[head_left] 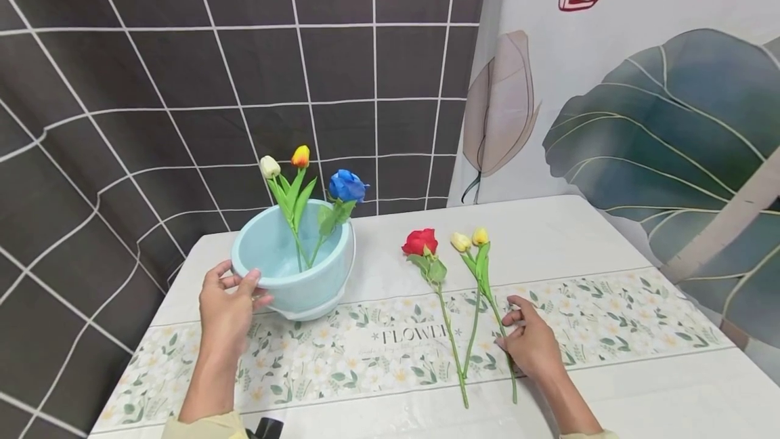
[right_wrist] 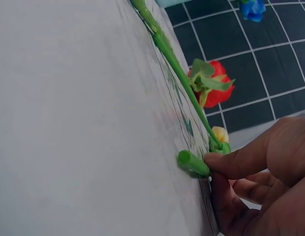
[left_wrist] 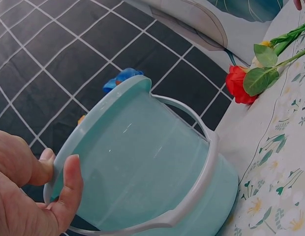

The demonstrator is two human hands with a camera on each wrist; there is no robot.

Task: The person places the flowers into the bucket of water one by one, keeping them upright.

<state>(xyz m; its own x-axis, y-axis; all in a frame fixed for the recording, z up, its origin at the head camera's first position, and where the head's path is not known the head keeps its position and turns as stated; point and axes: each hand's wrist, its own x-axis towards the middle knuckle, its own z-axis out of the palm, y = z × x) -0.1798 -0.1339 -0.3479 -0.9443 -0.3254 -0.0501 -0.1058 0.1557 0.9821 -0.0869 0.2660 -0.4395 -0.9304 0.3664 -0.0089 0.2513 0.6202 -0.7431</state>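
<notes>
At the left of the table a light blue bucket holds a white tulip, an orange-yellow tulip and a blue rose. My left hand grips its near left rim, thumb on one side and fingers on the other in the left wrist view. To the right lie a red rose and two yellow tulips, stems toward me. My right hand pinches the right-hand tulip stem near its cut end; which bloom it bears is hard to tell where the leaves overlap.
A floral runner printed FLOWER crosses the white table. Dark tiled cloth hangs behind and at the left, with a leaf-patterned curtain at the right. The bucket's pale handle hangs against its side.
</notes>
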